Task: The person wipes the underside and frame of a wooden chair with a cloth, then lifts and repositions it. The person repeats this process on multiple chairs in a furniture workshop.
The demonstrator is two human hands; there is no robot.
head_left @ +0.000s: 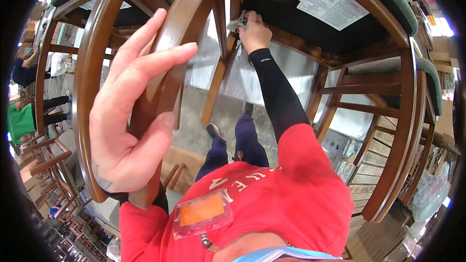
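Observation:
Overhead is an upturned-looking wooden chair with a dark seat underside [272,5] and white paper labels [327,2] stuck on it. My right hand [256,34] reaches up and is closed around a crumpled greyish-white cloth [236,23]. The cloth presses against the wooden frame where a leg meets the seat. At the left, my left hand [121,131] is open, its fingers stretched and apart, resting against a thick brown curved chair leg [162,75]. The thumb lies by the near side of that wood.
More wooden chairs with green-grey cushions stand left and right, including a chair frame [405,116]. A slatted pallet [371,150] lies at the right, beside clear plastic wrap [432,191]. Two other people, one in a green shirt [22,121], are farther off at the left.

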